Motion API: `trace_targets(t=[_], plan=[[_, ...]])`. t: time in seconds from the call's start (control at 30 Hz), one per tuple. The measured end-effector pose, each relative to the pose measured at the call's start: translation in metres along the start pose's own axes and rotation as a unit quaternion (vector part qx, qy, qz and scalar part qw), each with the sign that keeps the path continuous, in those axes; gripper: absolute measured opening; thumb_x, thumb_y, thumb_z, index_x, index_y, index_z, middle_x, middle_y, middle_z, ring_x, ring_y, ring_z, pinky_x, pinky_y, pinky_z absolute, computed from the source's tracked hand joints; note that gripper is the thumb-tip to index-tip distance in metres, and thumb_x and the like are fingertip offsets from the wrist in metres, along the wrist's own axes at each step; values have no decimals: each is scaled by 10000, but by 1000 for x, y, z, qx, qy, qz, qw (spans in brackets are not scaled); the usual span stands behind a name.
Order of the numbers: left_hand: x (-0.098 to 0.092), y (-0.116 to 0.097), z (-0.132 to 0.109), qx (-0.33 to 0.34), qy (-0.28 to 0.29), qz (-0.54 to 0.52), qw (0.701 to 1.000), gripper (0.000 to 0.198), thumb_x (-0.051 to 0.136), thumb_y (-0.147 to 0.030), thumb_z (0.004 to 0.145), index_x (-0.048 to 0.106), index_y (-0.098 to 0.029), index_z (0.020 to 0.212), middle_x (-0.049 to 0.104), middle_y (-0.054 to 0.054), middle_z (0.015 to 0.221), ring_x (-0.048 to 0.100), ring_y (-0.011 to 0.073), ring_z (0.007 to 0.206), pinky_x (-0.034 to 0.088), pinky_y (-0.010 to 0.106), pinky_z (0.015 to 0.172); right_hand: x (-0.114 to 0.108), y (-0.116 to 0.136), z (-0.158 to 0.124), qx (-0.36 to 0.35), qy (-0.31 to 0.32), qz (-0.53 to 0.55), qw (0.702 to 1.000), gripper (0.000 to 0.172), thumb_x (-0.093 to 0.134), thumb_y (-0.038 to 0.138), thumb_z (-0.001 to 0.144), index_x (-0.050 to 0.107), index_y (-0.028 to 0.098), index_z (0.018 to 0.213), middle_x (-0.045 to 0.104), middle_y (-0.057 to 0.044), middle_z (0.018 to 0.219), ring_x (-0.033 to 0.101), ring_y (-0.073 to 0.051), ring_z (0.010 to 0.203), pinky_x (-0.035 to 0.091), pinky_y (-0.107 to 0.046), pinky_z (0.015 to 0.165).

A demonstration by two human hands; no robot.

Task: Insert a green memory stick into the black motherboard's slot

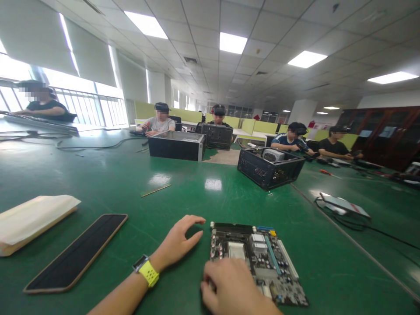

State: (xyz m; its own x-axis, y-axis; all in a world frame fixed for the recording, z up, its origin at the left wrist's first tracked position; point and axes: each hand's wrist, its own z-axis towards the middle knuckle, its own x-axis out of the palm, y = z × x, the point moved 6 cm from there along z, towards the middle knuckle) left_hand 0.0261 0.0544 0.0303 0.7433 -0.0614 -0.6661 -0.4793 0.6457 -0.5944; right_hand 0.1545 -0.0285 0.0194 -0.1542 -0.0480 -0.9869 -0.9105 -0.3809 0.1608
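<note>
A motherboard [269, 253] with a pale CPU socket, a silver heatsink and long slots lies flat on the green table in front of me. My right hand [231, 284] is over its near left part, fingers curled and thumb bent in at the board's left edge, closed on that edge; the back of the hand hides much of the grip. To the left of the board, my left hand [183, 238] hovers near its far left corner, thumb and fingers apart, holding nothing. A watch with a yellow-green strap [149, 271] is on the left wrist.
A dark flat pad [78, 251] and a cream paper-wrapped bundle [36, 218] lie at left. Computer cases [269, 168] [177, 146] stand farther back. A thin strip [155, 190] lies mid-table; a cabled device [344, 204] is at right. Several people sit around the table.
</note>
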Motion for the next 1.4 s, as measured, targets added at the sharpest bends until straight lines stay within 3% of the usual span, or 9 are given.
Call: trace_targets(t=[0.17,0.27,0.43,0.53,0.7,0.87,1.1,1.23,1.4], plan=[[0,-1,1,5,2,16,1000,234,542,-250,860,599,-225,1085,637,47,1080,575,211,1023,447,380,934,-38,-102,8,237,-84,-52,967,222,449,279,821,657,205,836,701,-103,809,657,-253,772,426,-313,630],[1,-1,1,9,3,21,1000,231,546,-240,853,605,-224,1076,641,46,1074,579,210,1017,450,379,932,-45,-127,5,289,-79,-71,951,223,449,242,806,660,181,839,699,-129,819,656,-275,754,414,-323,604],[5,-5,1,25,30,22,999,228,558,-238,846,610,-228,1067,642,42,1079,582,210,1018,457,375,932,-28,-68,-2,149,-49,74,985,179,519,275,786,679,198,762,701,-66,762,641,-207,722,383,-268,600],[8,-11,0,48,57,16,997,293,600,-262,825,596,-238,1117,600,56,1189,540,229,1112,420,388,991,-20,-30,-3,28,-8,247,969,233,517,397,824,688,243,864,676,12,668,595,-133,599,360,-223,553],[14,-13,-2,44,102,26,993,385,645,-310,805,566,-249,1178,483,84,1357,443,260,1243,352,436,1055,-41,-85,7,124,-184,181,958,234,497,350,843,674,204,893,683,-30,839,586,-164,797,393,-252,714],[17,-11,-4,42,123,19,991,598,636,-319,811,396,-255,1355,396,102,1438,386,274,1295,314,466,1076,-29,-134,19,160,-161,109,968,225,537,283,803,676,228,971,669,-38,1006,551,-186,978,360,-284,864],[11,-18,-3,44,114,7,992,565,674,-323,763,455,-234,1275,536,90,1272,494,266,1166,387,429,1020,-20,-128,19,174,-121,132,968,141,554,245,759,686,232,807,672,-9,872,565,-174,888,370,-272,812],[11,-22,-3,46,121,3,992,392,662,-307,775,541,-215,1136,520,94,1281,478,259,1177,378,422,1022,-21,-121,22,130,-147,183,963,145,528,211,750,667,202,790,666,-15,845,566,-165,847,384,-258,784],[13,-26,-4,57,128,-10,990,481,680,-307,766,520,-216,1210,544,97,1249,482,254,1170,372,417,1028,-23,-118,23,101,-170,234,952,183,480,204,754,657,176,790,671,-26,828,578,-165,819,400,-258,768]])
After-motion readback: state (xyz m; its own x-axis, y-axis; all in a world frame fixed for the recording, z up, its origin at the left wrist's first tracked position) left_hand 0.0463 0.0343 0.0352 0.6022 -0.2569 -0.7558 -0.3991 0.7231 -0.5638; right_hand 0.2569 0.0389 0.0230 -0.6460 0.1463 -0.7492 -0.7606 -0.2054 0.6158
